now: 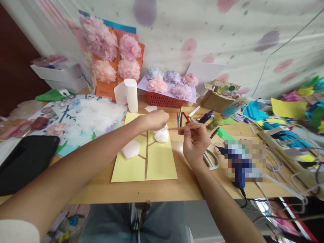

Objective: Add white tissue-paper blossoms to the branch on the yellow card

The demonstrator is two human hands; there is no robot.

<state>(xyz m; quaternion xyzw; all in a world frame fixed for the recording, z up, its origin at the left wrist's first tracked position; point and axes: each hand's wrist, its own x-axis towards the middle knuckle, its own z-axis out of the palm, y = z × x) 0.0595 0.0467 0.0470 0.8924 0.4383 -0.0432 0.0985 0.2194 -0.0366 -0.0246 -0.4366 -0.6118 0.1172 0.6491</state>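
"Yellow card (pixel 162 167) flat on the table (pixel 174 193): stiff?"
"Light, bendy, probably; hold the bare edges. Right hand (pixel 196 143) pinches a slim tan stick (pixel 180 128); left hand (pixel 157 119) is curled above the card (gripping anything? can't tell)."

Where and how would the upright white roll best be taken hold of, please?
Probably around its middle, coming from the person's right: the white roll stands upright, tall and narrow, so a hand could wrap its side, while a loose flap juts out on its left.
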